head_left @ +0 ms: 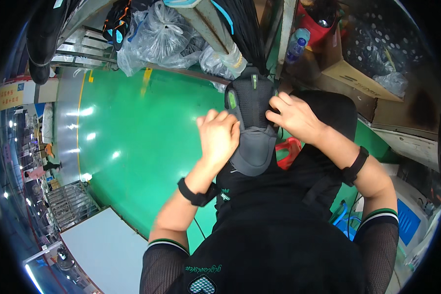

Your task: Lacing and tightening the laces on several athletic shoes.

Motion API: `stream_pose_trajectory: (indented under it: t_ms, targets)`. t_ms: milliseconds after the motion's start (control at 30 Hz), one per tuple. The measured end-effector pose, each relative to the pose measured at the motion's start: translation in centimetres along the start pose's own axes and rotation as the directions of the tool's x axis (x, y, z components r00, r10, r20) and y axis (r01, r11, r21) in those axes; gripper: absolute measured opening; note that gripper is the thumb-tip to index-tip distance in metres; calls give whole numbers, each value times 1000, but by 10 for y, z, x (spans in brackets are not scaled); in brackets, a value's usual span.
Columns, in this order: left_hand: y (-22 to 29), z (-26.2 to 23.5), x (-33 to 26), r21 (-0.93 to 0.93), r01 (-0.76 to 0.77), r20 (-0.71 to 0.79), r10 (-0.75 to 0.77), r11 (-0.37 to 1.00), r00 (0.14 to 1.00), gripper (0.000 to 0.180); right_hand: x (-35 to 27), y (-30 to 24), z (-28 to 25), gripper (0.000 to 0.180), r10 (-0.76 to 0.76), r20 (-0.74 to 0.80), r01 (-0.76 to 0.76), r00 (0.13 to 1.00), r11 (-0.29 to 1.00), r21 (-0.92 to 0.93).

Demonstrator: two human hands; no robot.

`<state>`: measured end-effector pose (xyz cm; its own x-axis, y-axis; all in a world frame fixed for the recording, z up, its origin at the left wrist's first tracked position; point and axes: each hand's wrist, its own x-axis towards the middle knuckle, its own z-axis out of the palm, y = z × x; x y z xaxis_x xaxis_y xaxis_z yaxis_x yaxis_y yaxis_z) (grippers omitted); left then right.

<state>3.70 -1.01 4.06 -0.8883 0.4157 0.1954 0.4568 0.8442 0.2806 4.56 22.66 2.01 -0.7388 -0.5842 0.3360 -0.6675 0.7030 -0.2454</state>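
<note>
A dark grey and black sports shoe (252,142) with green patches lies over my lap, its toe toward me and its tongue (254,105) facing up. At the shoe's left side is my left hand (219,134), its fingers curled in and the thumb near the upper's edge. My right hand (295,115) is at the right edge of the shoe opening, thumb and fingers pinched together. Whatever lies between the fingers of either hand is too small or hidden to make out. No lace shows clearly across the tongue.
Beyond the shoe stand a metal post (213,27) and a bundle of black cords (245,29). Clear plastic bags (164,36) rest on a rack at the far left. At right are a cardboard box (355,81) and a plastic bottle (297,48). A red stool (289,152) shows beneath me.
</note>
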Motion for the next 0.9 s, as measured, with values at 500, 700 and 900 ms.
stream_pose_trajectory:
  t_ms: [500,700,900]
  targets:
    - [-25,-15,91,-269,-525,620,562,807,547,19,45,4,-1,11,118,584,-167,803,986,30]
    - [-19,2,73,-147,-467,529,468,872,707,10,13,-9,21,5,424,211,-473,881,818,327]
    - [-28,10,64,-584,-51,293,269,810,918,8,15,-69,17,6,361,-83,-229,929,736,637]
